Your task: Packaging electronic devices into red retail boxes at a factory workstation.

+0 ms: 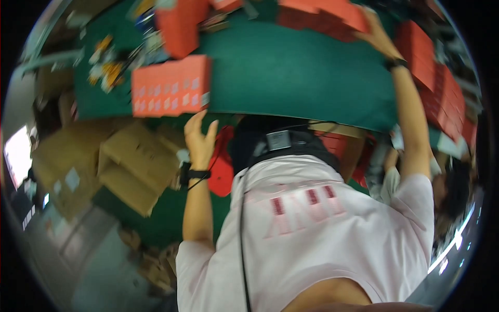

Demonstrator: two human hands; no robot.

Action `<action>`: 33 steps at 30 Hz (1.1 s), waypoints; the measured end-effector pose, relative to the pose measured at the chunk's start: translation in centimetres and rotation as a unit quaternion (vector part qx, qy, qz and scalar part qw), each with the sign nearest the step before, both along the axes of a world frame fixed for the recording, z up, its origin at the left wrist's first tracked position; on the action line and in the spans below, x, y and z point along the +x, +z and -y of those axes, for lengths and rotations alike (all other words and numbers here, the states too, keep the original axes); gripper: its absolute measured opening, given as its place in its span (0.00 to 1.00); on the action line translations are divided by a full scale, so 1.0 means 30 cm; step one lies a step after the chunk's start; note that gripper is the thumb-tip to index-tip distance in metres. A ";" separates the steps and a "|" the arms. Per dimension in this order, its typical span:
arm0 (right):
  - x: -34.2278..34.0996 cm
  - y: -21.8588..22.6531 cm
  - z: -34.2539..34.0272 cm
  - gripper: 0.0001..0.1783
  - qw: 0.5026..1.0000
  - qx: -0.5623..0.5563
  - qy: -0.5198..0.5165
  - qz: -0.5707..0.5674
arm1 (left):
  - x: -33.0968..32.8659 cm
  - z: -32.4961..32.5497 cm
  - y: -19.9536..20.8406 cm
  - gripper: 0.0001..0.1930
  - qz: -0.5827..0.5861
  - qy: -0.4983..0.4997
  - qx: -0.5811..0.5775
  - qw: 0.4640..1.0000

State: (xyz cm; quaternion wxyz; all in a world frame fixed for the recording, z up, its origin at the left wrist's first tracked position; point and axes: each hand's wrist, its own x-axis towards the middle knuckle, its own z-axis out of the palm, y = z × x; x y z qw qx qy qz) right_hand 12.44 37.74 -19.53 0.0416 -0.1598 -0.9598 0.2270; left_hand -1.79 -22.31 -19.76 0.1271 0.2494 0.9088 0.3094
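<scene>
1. The green surface [296, 78] spreads wide before me.
2. An opened cardboard box [145, 151] sits below its near edge, to my left.
3. Stacked red boxes [441, 101] stand along its right edge.
4. A row of red boxes [319, 18] lies by its far edge, right of centre.
5. A red block with pale labels [169, 88] sits at its near edge, towards the left corner.
6. My right hand [371, 31] is against the row's right end, thumb and fingers apart; whether it grips, I cannot tell.
7. My left hand [200, 138] is spread just beside the block's near right corner; I cannot tell whether it touches.
</scene>
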 end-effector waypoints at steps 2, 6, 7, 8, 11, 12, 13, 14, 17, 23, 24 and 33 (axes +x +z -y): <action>0.093 0.004 -0.101 0.55 0.991 0.125 0.040 -0.032 | -0.013 0.059 -0.055 0.28 0.000 0.026 -0.002 1.000; -0.091 0.155 0.354 0.51 0.965 0.216 -0.071 -0.131 | -0.072 0.279 -0.127 0.33 0.137 0.257 0.073 0.954; -0.149 0.203 0.478 0.47 0.974 0.157 -0.010 -0.166 | -0.050 0.280 -0.166 0.34 0.209 0.324 0.141 0.912; -0.183 0.202 0.611 0.44 0.991 0.066 0.004 -0.119 | -0.084 0.270 -0.164 0.36 0.326 0.374 0.174 0.850; -0.371 0.103 0.967 0.47 0.981 -0.151 0.120 -0.016 | -0.153 0.233 -0.203 0.42 0.543 0.384 0.326 0.672; -0.454 0.031 1.061 0.49 0.982 -0.134 0.119 0.060 | -0.159 0.218 -0.226 0.42 0.547 0.384 0.327 0.668; -0.524 -0.083 1.130 0.50 0.981 -0.145 0.106 0.070 | -0.166 0.194 -0.252 0.42 0.556 0.391 0.342 0.649; -0.600 -0.171 1.180 0.50 0.980 -0.156 0.094 0.080 | -0.176 0.174 -0.280 0.42 0.565 0.397 0.357 0.629; -0.772 -0.289 1.269 0.48 0.941 -0.306 -0.030 0.138 | -0.178 0.141 -0.361 0.39 0.581 0.385 0.387 0.603; -0.635 -0.336 1.299 0.36 0.924 -0.368 -0.038 0.100 | -0.095 0.146 -0.375 0.31 0.525 0.342 0.373 0.685; -0.575 -0.341 1.268 0.36 0.921 -0.360 -0.055 0.140 | -0.074 0.164 -0.370 0.31 0.542 0.304 0.350 0.701; -0.403 -0.176 1.232 0.26 0.690 -0.680 -0.220 0.113 | -0.142 -0.044 -0.018 0.55 0.139 -0.037 0.319 0.937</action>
